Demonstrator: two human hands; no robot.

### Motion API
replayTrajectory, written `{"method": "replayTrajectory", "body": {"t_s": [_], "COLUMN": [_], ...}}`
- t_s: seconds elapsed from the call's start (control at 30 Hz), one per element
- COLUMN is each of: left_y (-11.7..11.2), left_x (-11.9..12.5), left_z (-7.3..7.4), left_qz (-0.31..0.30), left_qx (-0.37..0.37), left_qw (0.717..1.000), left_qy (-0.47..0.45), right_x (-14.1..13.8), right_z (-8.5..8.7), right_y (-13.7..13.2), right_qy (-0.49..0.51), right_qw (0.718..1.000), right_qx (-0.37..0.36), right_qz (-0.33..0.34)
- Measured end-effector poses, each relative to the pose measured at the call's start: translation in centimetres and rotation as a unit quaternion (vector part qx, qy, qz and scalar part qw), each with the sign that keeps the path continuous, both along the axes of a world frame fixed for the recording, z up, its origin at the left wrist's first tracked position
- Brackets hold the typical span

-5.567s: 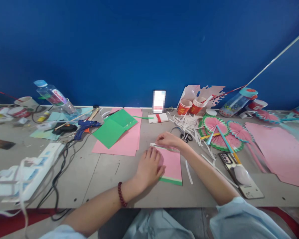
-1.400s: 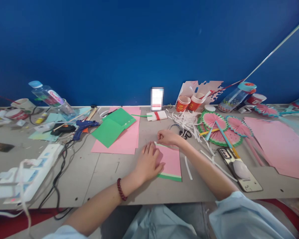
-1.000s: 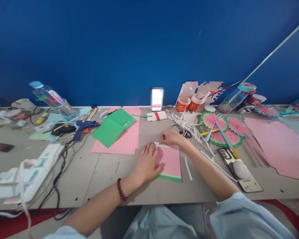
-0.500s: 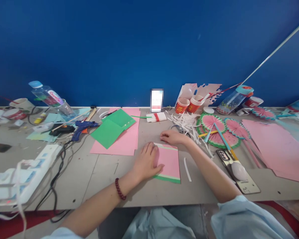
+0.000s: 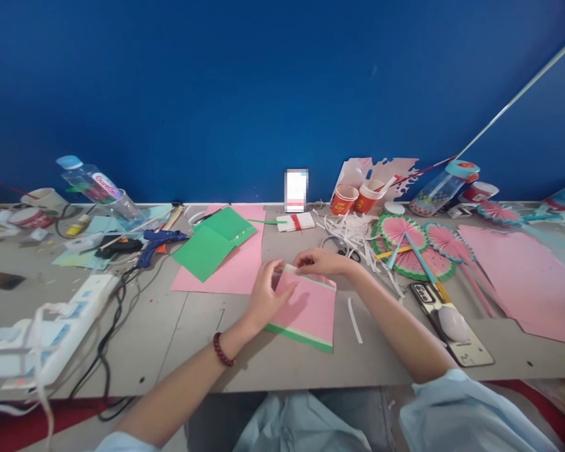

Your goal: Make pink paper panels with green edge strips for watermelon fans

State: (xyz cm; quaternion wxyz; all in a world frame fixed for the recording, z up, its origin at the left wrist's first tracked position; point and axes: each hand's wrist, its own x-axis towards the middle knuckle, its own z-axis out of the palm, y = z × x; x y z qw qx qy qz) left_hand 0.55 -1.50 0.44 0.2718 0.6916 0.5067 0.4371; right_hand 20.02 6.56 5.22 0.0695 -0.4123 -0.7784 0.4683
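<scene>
The pink sheet [image 5: 309, 309] lies partly beneath the left hand [image 5: 265, 295], whose thumb stands apart from its fingers. The right hand [image 5: 322, 261] curls at the sheet's far edge, grip indeterminable; a white strip [image 5: 355, 321] lies nearside of that hand.

On the table [image 5: 188, 358] before me lies a paper sheet [image 5: 308, 311]. To my left are a power strip [image 5: 78, 329] and, farther back, a glue gun [image 5: 159, 240]; to my right, paper fans [image 5: 399, 229] (one overlapping another) behind a smartphone [image 5: 473, 351]. Paper strips [image 5: 346, 227] lie before paper cups [image 5: 343, 201].
</scene>
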Motion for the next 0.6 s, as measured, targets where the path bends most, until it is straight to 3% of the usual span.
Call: {"method": "replayTrajectory", "body": {"t_s": [0.1, 0.27, 0.43, 0.6], "left_y": [1.0, 1.6, 1.5, 1.4], "left_x": [-0.4, -0.6, -0.5, -0.6], "left_z": [-0.4, -0.6, -0.4, 0.1], "left_qz": [0.019, 0.019, 0.024, 0.029], "left_qx": [-0.078, -0.140, -0.178, -0.160], "left_qw": [0.992, 0.972, 0.959, 0.961], "left_qy": [-0.099, -0.190, -0.221, -0.222], "right_x": [-0.2, -0.3, -1.0, -1.6], "right_z": [0.4, 0.4, 0.0, -0.7], "right_y": [-0.3, -0.5, -0.7, -0.8], "right_qy": [0.029, 0.050, 0.059, 0.058], "right_qw": [1.000, 0.999, 0.996, 0.992], "right_qx": [-0.006, 0.006, 0.069, 0.109], "right_qz": [0.005, -0.011, -0.026, -0.034]}}
